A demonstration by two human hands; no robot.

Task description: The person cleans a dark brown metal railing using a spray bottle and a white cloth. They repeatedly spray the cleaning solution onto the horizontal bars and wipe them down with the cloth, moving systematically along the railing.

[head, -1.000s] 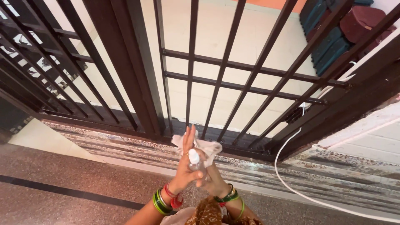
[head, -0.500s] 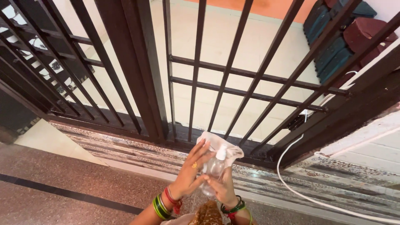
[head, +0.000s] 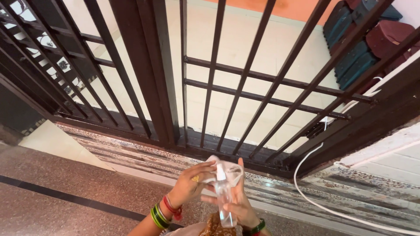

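Observation:
A small clear spray bottle (head: pixel 225 202) with a white nozzle lies upright against the palm of my right hand (head: pixel 240 205), which holds it low in the view. A crumpled white cloth (head: pixel 230 168) sits behind and around the bottle's top. My left hand (head: pixel 189 183), with red and green bangles at the wrist, has its fingers curled on the cloth right beside the nozzle. Both hands are close together in front of a dark metal barred gate (head: pixel 157 87).
The gate stands on a patterned stone threshold (head: pixel 109 142). A white cable (head: pixel 306 192) curves down along the right side. Teal and maroon stacked objects (head: pixel 363 39) lie beyond the bars at the top right. A black stripe (head: pixel 65 196) crosses the speckled floor.
The bottle has passed from my left hand's grip into my right palm and sunk lower. My left hand has shifted onto the cloth at the nozzle.

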